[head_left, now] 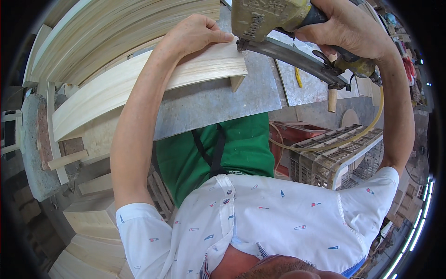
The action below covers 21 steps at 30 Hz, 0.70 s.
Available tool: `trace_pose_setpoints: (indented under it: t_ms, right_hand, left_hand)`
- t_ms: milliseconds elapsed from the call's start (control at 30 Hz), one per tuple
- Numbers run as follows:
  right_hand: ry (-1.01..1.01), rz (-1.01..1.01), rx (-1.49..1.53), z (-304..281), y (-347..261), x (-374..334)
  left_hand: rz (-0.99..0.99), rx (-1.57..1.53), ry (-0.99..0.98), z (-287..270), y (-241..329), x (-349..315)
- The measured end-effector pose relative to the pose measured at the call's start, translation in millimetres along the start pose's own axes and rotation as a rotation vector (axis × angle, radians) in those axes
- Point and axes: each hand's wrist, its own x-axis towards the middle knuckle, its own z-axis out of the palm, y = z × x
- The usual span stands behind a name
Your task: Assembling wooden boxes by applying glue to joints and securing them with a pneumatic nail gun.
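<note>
A pale wooden board [200, 69] lies across the metal tabletop [209, 104], and a short wooden piece [237, 83] is under its right end. My left hand [197, 35] grips the board's far edge near that end, thumb pointing right along it and fingers partly hidden behind. Wrapped around the handle of a yellow pneumatic nail gun [265, 18] is my right hand [346, 35]. The gun's nose sits at the board's right end, beside my left thumb; whether it touches the wood I cannot tell. Its long dark magazine [297, 58] slants down to the right.
Long boards [116, 32] are stacked at the far left. A yellow air hose [357, 136] curves down from the gun past a plastic crate [332, 149]. More wooden pieces [93, 218] lie at the lower left. A green apron [246, 144] hangs below the table edge.
</note>
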Motion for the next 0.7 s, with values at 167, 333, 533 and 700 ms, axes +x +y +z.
trace_pose_setpoints:
  t_ms: [167,333,533,700]
  right_hand:
    - [-0.061,0.064,0.081,0.4,0.2,2.3]
    - [-0.089,0.139,0.083,2.2,-6.9,1.7]
    - [0.0,0.13,0.065,1.5,8.5,-7.8]
    - [0.141,-0.062,0.359,34.3,61.7,-7.9]
  left_hand:
    - [0.028,-0.008,0.034,1.7,-3.2,0.3]
    - [-0.006,0.006,-0.012,-2.3,0.3,-1.7]
    - [-0.051,0.012,-0.027,-4.6,6.8,-4.2]
    - [-0.002,0.022,0.036,-3.9,9.9,-10.7]
